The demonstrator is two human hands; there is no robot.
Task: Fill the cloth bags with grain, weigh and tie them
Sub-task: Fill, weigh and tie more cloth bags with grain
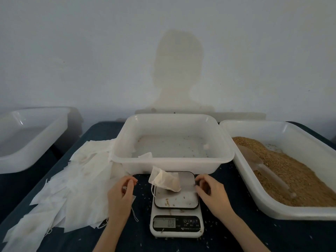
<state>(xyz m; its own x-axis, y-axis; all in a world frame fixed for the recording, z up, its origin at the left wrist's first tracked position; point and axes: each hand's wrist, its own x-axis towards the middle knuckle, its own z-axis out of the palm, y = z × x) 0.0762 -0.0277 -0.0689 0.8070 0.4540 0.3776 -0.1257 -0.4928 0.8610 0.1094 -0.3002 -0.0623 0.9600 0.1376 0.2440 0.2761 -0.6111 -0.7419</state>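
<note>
Cloth bag point(166, 180), part filled with grain, lies on the scale point(176, 206), so weighing looks to be the step in hand; the display is too blurred to read. Left hand point(121, 192) and right hand point(211, 191) hover either side, fingers loosely curled, holding nothing. Next, probably, pinching the bag's drawstring point(153, 190) to tie it, or adding grain from the tub point(283, 171).

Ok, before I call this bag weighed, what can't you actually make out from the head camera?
- Scale display: digits too small and dim to read with certainty.
- Filled bag on the platform: its mouth is folded, so whether it is tied can't be told.
- Left hand: curled fingers hide whether they pinch a string.
- Scoop in the grain tray: partly buried.
- Left tub: cut off by the frame edge.
</note>
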